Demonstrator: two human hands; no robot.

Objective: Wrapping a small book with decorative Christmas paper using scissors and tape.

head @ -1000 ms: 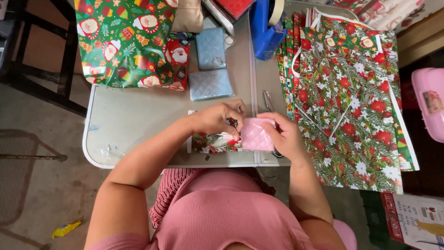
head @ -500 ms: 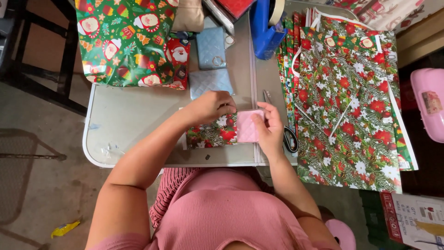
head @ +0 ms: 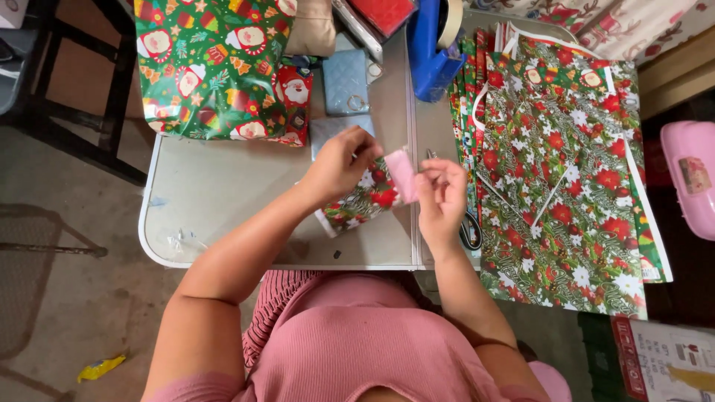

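A half-wrapped small box (head: pixel 369 195) sits at the table's (head: pixel 216 201) near middle, scissors (head: pixel 469 227) just right of it. A stack of gift bags (head: pixel 566 171) lies right; a tape dispenser (head: pixel 432 52) stands far, with a wrapped parcel (head: pixel 212 67) far left.

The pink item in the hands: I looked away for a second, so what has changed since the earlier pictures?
Both hands rose from the table edge. The pink item, earlier pressed flat on the wrapping paper piece, now stands upright, pinched between left hand and right hand. The paper piece lifted too. The scissors, tape dispenser and paper stack stayed put.
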